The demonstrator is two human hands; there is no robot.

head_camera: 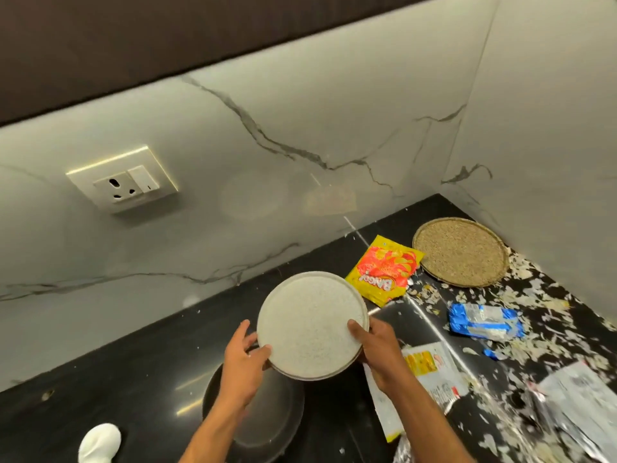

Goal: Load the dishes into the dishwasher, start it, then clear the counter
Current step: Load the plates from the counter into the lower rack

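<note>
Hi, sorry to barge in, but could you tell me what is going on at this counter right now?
A person holds a white speckled plate above the black counter, the left hand and right hand each gripping an edge. A dark plate sits below it. To the right lie a yellow snack packet, a woven mat, a blue wrapper and scattered scraps. No dishwasher is in view.

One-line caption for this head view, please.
Both hands, left and right, hold a speckled white plate above a dark plate on the black counter beside littered wrappers.
</note>
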